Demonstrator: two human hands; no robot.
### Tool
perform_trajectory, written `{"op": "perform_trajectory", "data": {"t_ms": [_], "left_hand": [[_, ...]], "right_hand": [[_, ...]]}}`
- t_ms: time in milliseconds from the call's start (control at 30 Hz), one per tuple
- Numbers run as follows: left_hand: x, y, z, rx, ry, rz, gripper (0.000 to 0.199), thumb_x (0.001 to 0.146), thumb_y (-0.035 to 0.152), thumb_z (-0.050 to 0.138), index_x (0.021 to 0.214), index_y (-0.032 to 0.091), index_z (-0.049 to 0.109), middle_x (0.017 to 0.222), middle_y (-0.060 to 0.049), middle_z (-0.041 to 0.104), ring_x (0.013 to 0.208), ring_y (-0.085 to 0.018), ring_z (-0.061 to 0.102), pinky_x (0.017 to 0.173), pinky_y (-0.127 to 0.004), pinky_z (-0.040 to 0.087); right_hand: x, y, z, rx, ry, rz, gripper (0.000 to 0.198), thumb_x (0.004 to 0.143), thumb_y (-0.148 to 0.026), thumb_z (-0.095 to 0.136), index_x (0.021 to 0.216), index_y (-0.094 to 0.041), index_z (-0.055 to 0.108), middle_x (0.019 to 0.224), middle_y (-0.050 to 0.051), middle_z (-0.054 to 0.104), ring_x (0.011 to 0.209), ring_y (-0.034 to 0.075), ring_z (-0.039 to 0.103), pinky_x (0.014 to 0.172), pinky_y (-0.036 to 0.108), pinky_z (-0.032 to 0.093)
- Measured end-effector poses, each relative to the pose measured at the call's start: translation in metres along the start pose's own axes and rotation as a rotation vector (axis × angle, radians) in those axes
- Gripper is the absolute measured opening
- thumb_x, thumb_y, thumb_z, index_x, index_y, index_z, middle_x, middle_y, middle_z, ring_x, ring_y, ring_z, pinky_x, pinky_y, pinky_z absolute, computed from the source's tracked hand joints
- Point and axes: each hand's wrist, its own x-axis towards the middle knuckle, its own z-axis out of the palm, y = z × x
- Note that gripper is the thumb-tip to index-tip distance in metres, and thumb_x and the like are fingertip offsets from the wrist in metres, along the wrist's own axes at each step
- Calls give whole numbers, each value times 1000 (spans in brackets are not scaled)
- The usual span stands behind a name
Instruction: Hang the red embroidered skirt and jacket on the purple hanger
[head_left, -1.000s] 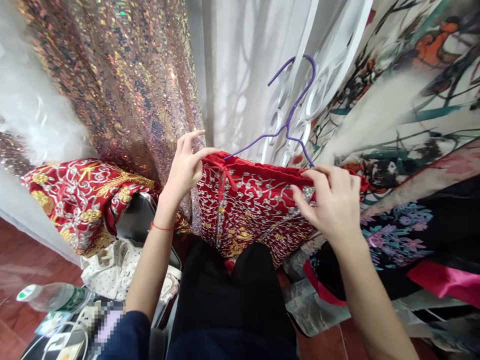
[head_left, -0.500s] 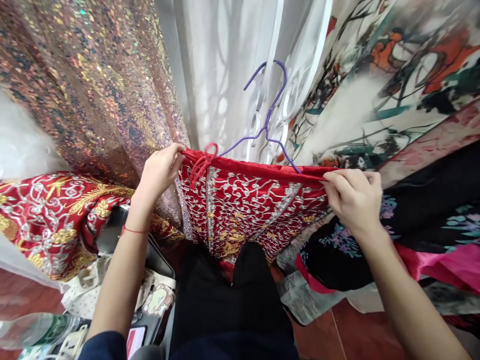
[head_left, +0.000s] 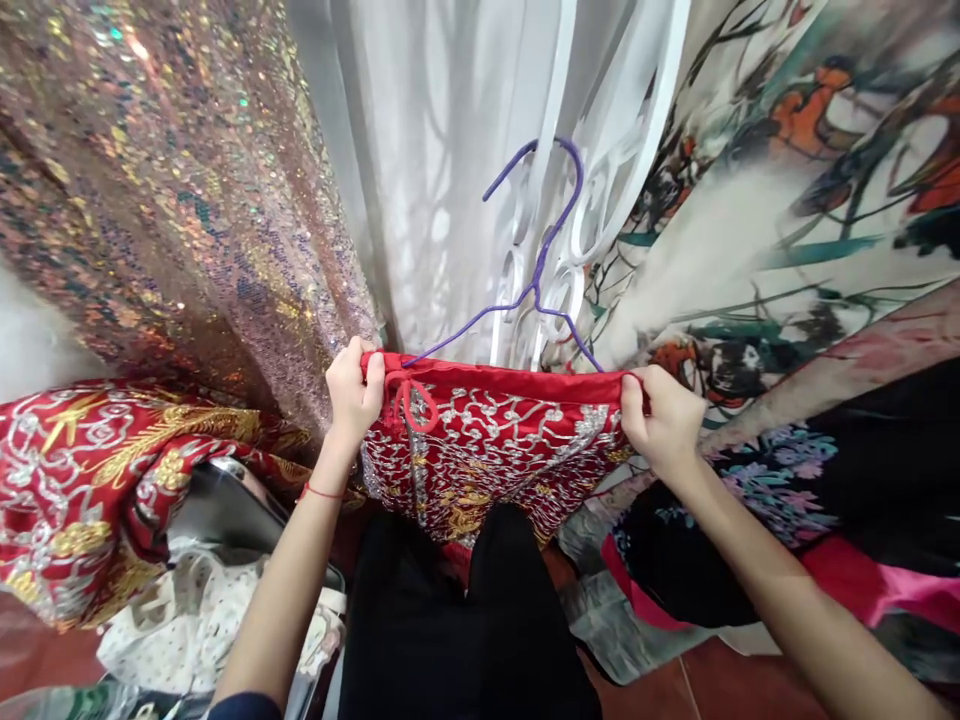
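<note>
A red skirt (head_left: 495, 440) with silver and gold embroidery is stretched by its waistband between my two hands, in front of my knees. My left hand (head_left: 355, 392) is closed on the waistband's left end, close to a tied red cord (head_left: 417, 405). At the opposite end, my right hand (head_left: 664, 415) pinches the band between thumb and fingers. A purple wire hanger (head_left: 536, 275) has its lower part inside the waistband, and its hook rises above the skirt beside a white scrolled metal frame (head_left: 551, 80). The hanger's bottom bar is hidden by the cloth.
On the left, a sequined cloth (head_left: 195, 180) hangs, and a matching red embroidered garment (head_left: 82, 490) lies draped over a chair. Below it is a white spotted cloth bag (head_left: 187, 610). To the right are a black flowered garment (head_left: 825, 480) and a painted fabric (head_left: 810, 190).
My hands have come closer together and lower in view, and the waistband is less stretched. More of the hanger's shoulders shows above the band.
</note>
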Motion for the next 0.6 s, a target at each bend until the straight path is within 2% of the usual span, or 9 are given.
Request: {"op": "perform_trajectory", "data": {"t_ms": [133, 400, 600], "left_hand": [[4, 2, 3, 62, 15, -46, 34, 96, 45, 43, 70, 23, 40, 59, 2, 42, 54, -14, 39, 59, -29, 31], [4, 1, 2, 124, 55, 0, 32, 94, 39, 48, 68, 24, 40, 58, 0, 45, 55, -17, 42, 61, -30, 32], [2, 0, -2, 141, 29, 5, 32, 96, 41, 46, 69, 24, 41, 59, -1, 47, 57, -18, 46, 63, -30, 33]], "right_hand": [[2, -1, 7, 18, 47, -41, 26, 95, -24, 46, 73, -21, 57, 61, 2, 55, 54, 16, 50, 56, 29, 37], [6, -4, 19, 57, 68, -17, 29, 95, -22, 44, 68, -22, 53, 59, 1, 49, 53, 15, 45, 55, 29, 34], [1, -6, 20, -32, 80, -62, 30, 98, -22, 43, 70, -21, 55, 61, 0, 50, 56, 15, 46, 58, 29, 34]]}}
